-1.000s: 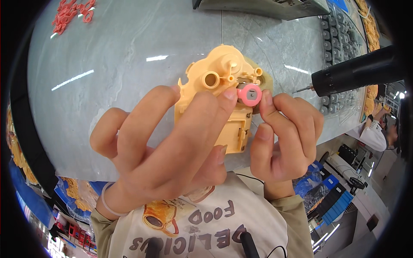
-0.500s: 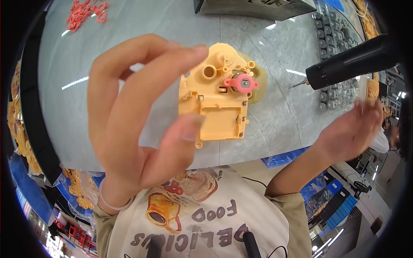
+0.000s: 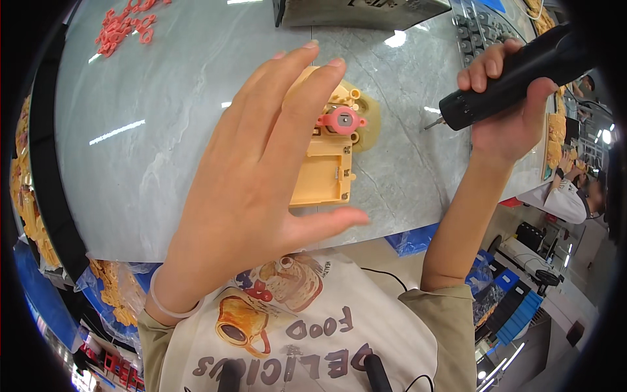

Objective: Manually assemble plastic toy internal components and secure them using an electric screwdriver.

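My left hand is spread over a yellow plastic housing, hiding much of its left side; it holds nothing, and I cannot tell whether it touches the part. On the housing's right side a pink bracket sits around a small motor. Beneath the housing's upper right, an olive-coloured base shows. At the right my right hand is wrapped round a black electric screwdriver, whose thin bit points down and left, apart from the housing.
Loose pink brackets lie in a pile at the far left of the grey table. A metal box stands at the back. Small grey motors sit in clear trays at the back right. Another person is at the far right.
My right hand has risen and closed round the screwdriver, which has shifted slightly left. My left hand has uncurled and moved right over the housing.
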`<state>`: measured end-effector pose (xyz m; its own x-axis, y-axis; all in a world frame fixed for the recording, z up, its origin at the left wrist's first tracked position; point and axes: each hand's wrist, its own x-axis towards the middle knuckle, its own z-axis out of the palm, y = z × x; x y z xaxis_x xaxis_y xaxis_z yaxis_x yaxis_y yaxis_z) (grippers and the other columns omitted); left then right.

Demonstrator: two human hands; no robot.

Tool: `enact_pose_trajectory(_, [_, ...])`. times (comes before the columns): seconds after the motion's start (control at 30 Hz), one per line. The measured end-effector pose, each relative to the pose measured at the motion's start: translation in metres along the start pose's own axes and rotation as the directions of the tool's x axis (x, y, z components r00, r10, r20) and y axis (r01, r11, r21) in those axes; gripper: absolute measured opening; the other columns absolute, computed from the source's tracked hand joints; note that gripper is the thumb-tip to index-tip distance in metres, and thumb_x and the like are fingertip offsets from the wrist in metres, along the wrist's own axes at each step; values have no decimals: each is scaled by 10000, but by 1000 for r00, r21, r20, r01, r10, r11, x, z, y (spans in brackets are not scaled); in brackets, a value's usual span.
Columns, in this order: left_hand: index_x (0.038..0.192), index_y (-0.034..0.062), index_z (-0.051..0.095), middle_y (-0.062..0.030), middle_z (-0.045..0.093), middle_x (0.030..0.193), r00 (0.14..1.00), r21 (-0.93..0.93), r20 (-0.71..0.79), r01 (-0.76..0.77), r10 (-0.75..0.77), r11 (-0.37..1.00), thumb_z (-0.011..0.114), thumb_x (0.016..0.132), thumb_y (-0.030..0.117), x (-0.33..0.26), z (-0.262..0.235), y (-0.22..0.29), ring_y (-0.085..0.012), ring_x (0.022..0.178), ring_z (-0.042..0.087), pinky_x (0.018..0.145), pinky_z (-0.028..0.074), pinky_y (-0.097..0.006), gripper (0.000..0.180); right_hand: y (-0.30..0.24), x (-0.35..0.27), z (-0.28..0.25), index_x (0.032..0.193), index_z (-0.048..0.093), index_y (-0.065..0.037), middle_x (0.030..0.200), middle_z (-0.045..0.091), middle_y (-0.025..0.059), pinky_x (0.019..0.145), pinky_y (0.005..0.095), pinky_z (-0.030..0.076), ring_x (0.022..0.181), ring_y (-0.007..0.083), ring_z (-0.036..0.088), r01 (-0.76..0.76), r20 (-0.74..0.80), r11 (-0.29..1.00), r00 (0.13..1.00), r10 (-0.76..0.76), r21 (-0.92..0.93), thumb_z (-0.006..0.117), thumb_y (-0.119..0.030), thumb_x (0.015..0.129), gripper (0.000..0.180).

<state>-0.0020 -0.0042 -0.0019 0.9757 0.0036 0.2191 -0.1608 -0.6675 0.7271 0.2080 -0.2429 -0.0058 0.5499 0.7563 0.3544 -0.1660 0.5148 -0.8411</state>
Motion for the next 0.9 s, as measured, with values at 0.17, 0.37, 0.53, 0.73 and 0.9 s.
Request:
enact_pose_trajectory(0.17, [1446, 70, 417, -161, 409, 1481, 1000, -37, -12, -28, 28, 999, 907, 540, 316, 3, 5, -1, -361, 1316, 443, 1063, 412, -431, 1059, -21, -3, 50, 1291, 443, 36, 967, 469, 110, 775, 385, 419, 822, 218, 479, 99, -253, 989, 959, -125, -114, 598, -529, 902, 704])
enact_pose_trajectory(0.37, [1423, 64, 445, -155, 438, 1458, 1000, -53, -9, 16, -16, 998, 907, 509, 233, 2, 2, 6, -356, 1286, 465, 1064, 406, -424, 1038, -21, 24, 116, 1262, 439, 90, 1029, 459, 171, 787, 380, 420, 839, 246, 491, 79, -453, 823, 803, -386, -562, 526, -453, 901, 658])
enact_pose_trajectory(0.53, [1406, 57, 454, -159, 474, 1420, 999, -69, -44, -2, -1, 998, 891, 501, 162, 1, 4, 1, -362, 1259, 479, 1044, 413, -425, 1011, -24, 28, 104, 1146, 493, 38, 1011, 461, 143, 765, 360, 405, 836, 224, 491, 184, -258, 792, 882, -394, -582, 554, -430, 873, 546])
enact_pose_trajectory(0.73, [1388, 47, 463, -157, 491, 1391, 998, -107, -70, -17, 10, 994, 875, 519, 153, 0, 6, -1, -365, 1220, 499, 1018, 419, -434, 967, -26, 33, 97, 1085, 523, 0, 1000, 464, 119, 748, 345, 397, 834, 207, 491, 292, -58, 851, 935, -350, -437, 583, -424, 855, 486])
enact_pose_trajectory(0.9, [1376, 46, 469, -152, 494, 1388, 997, -121, -75, -4, -5, 993, 868, 520, 147, 2, 8, 1, -366, 1207, 504, 1012, 421, -436, 950, -20, 36, 101, 1100, 519, 1, 1005, 466, 117, 746, 345, 398, 834, 206, 492, 273, -40, 859, 946, -321, -434, 584, -434, 857, 503])
